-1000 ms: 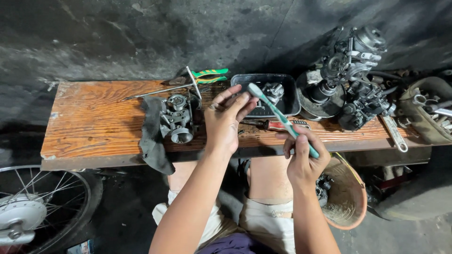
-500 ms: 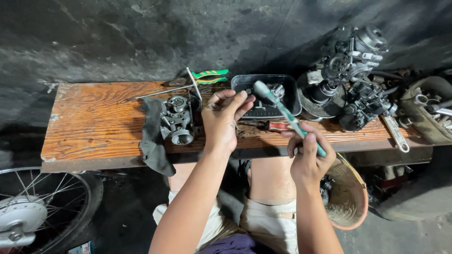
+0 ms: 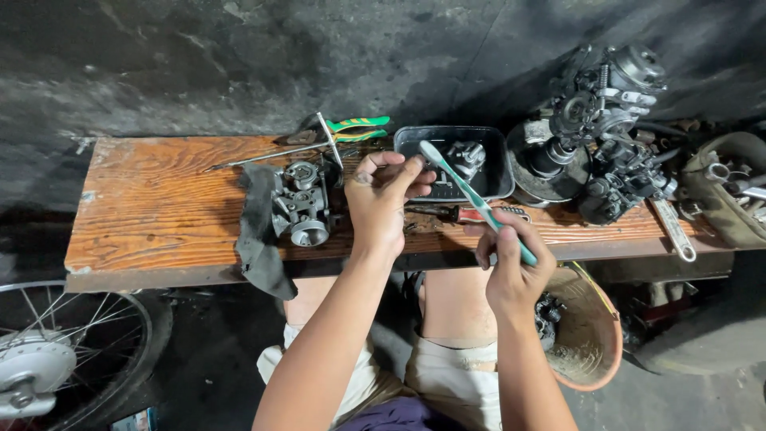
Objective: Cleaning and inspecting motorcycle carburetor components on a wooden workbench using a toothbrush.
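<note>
On the bench (image 3: 159,215) I noted the carburettor (image 3: 302,206) on its rag (image 3: 257,231). Left hand (image 3: 381,199) pinched a small part, too small to identify, over the bench edge. Right hand (image 3: 511,267) gripped the toothbrush (image 3: 471,195). Hard brushing could flick the part to the floor.

Carb (image 3: 302,203) left of tray (image 3: 499,179)

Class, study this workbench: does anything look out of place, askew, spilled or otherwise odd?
Yes: a dark rag droops over the wooden bench's front edge beside the carburettor, half hanging off. A wrench at the right also pokes past that edge. Nothing looks spilled.
</note>
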